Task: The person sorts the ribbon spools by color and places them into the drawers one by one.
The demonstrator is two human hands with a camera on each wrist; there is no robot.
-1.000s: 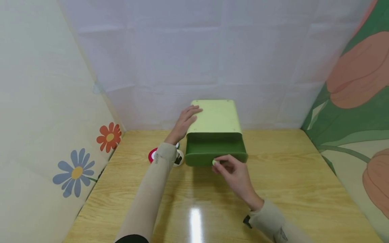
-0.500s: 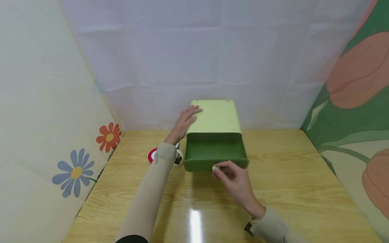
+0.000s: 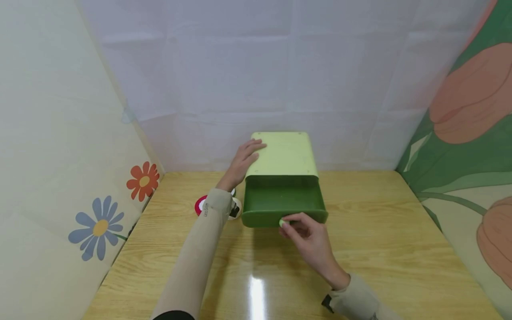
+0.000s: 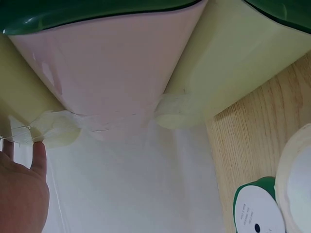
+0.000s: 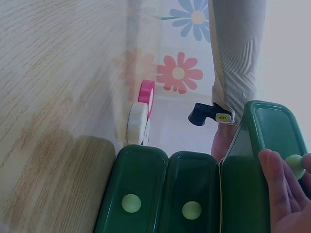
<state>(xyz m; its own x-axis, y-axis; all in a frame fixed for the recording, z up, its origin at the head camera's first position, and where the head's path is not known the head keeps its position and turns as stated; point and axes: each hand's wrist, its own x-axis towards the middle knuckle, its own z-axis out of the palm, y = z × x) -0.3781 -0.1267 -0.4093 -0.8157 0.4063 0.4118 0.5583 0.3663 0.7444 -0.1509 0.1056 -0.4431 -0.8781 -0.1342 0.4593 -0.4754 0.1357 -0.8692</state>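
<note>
A stacked drawer unit [image 3: 286, 153] with a pale green top stands at the back of the table. Its dark green top drawer [image 3: 282, 202] is pulled well out, and no contents show inside. My left hand [image 3: 242, 162] rests over the unit's upper left edge, fingers straight on the top; in the left wrist view this hand [image 4: 22, 194] touches the pale green side. Thumb and fingers of my right hand [image 3: 310, 238] pinch the round pale knob [image 5: 294, 166] on the drawer front. Two lower drawers [image 5: 133, 179] are closed, each with its own knob.
Several round spools lie left of the unit, partly behind my left sleeve: a pink spool [image 5: 146, 97], a white one [image 5: 137, 124] and a green-edged one [image 4: 260, 208]. A white sheet hangs behind the wooden table [image 3: 380, 249], with flower-patterned panels on both sides.
My right hand has drawn the top drawer a little further toward me, mostly in the first half second; since then it barely moves. My left hand stays in place on the unit.
</note>
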